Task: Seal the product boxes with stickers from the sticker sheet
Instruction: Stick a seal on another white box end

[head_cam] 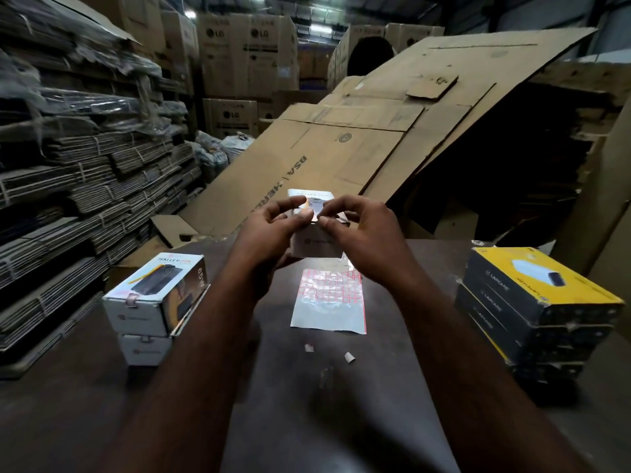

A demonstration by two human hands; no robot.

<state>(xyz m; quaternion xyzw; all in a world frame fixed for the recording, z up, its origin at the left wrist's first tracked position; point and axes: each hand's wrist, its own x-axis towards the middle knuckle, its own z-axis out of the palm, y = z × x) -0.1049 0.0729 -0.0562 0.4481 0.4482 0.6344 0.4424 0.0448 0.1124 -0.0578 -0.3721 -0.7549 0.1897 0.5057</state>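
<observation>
My left hand (269,230) holds a white product box (316,245) up above the dark table, gripping its left side. My right hand (362,233) pinches at the box's top front edge with thumb and forefinger, where a small clear sticker seems to sit; the sticker itself is too small to make out. Flat on the table below lies the sticker sheet (329,298), red-gridded at its far end and bare at its near end. Two white boxes (153,302) are stacked at the left, the upper one with a sticker over its flap.
A stack of yellow-and-black boxes (532,308) stands at the table's right. Small scraps of backing (349,357) lie near the sheet. Behind the table (85,421) lean large flattened cartons (358,138); bundled cardboard fills shelves at the left.
</observation>
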